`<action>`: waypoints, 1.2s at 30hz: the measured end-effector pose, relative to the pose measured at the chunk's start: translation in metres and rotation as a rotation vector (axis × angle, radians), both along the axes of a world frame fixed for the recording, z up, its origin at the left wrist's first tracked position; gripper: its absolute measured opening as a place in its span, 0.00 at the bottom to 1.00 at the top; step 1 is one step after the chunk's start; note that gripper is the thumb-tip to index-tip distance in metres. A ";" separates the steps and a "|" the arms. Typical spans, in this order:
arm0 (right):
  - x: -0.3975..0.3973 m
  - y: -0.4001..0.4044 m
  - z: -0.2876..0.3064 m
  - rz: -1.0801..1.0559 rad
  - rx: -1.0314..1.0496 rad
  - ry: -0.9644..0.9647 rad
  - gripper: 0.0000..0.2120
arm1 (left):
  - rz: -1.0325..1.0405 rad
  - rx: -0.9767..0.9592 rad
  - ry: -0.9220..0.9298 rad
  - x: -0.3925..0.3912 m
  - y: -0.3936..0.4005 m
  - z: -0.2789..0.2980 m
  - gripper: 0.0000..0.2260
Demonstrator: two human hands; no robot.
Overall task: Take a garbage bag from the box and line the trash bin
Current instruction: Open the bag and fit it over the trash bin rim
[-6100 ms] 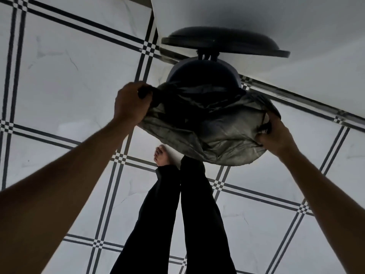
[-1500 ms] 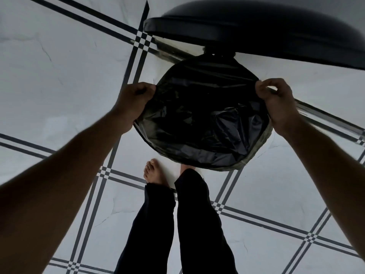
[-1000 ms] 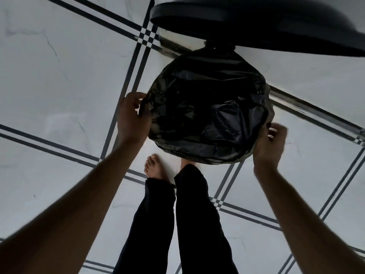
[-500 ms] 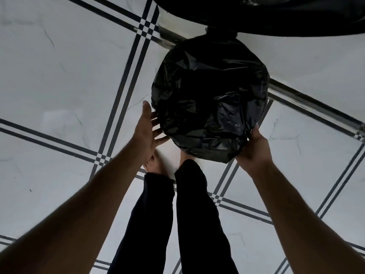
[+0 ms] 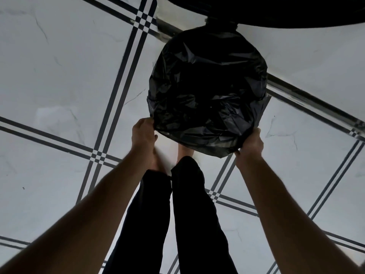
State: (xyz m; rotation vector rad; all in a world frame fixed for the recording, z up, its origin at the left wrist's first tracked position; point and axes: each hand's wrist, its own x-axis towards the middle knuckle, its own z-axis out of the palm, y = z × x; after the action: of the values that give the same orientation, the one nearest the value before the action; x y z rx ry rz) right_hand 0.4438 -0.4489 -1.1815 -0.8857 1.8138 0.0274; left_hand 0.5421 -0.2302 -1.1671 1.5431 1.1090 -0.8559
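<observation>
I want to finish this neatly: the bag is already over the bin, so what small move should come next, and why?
Probably pull the near edge a little further down. Both the left hand and the right hand grip the black garbage bag at the near rim of the trash bin, where the plastic is bunched and crumpled.

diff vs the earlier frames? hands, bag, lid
Both hands slid from the bin's sides to its near edge: left hand and right hand now grip the bag there. The bag went from bunched above the bin to stretched over the rim. Lid stays up, feet unmoved.
</observation>
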 end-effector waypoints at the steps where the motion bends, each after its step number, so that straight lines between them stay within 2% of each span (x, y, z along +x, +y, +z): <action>1: -0.003 0.003 0.009 0.022 -0.045 0.026 0.13 | -0.007 0.025 -0.016 -0.003 0.000 0.003 0.08; 3: -0.011 0.009 0.024 0.014 -0.040 0.038 0.10 | 0.024 0.027 -0.013 -0.009 -0.002 0.010 0.10; 6: -0.022 0.020 0.033 -0.053 0.159 -0.067 0.09 | 0.123 -0.165 0.109 -0.017 -0.007 0.019 0.11; 9: -0.025 0.029 0.029 -0.149 0.300 -0.187 0.11 | 0.142 -0.336 0.178 -0.023 -0.008 0.019 0.25; 12: -0.024 0.028 0.005 -0.167 0.321 -0.246 0.14 | 0.241 -0.396 0.184 -0.020 -0.009 0.016 0.31; 14: -0.021 0.022 -0.011 -0.121 0.332 -0.213 0.13 | 0.310 -0.377 0.173 -0.015 -0.011 0.014 0.30; 17: -0.007 0.015 -0.015 -0.076 0.326 -0.180 0.16 | 0.348 -0.331 0.149 -0.011 -0.015 0.010 0.28; 20: 0.001 0.007 -0.011 -0.121 0.276 -0.171 0.11 | 0.410 -0.298 0.113 -0.005 -0.014 0.006 0.28; 23: -0.006 0.001 -0.002 -0.303 0.217 -0.218 0.22 | 0.311 -0.251 0.083 -0.002 -0.011 0.004 0.30; 26: -0.015 -0.001 0.010 -0.415 0.220 -0.376 0.25 | 0.241 -0.244 0.067 -0.001 -0.006 0.002 0.29; 31: -0.016 -0.003 0.016 -0.357 0.233 -0.466 0.27 | 0.231 -0.280 0.038 -0.001 0.000 0.006 0.24; 33: -0.010 -0.002 0.018 -0.302 0.221 -0.466 0.29 | 0.167 -0.269 0.006 -0.002 0.001 0.005 0.20; 36: -0.002 -0.002 0.018 -0.312 0.203 -0.444 0.26 | 0.025 -0.245 -0.048 -0.002 0.000 0.004 0.13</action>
State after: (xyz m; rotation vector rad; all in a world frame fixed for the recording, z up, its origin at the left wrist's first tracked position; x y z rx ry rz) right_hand 0.4417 -0.4508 -1.1634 -0.4170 1.4796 -0.1685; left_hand 0.5398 -0.2302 -1.1632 1.3373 0.9495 -0.8975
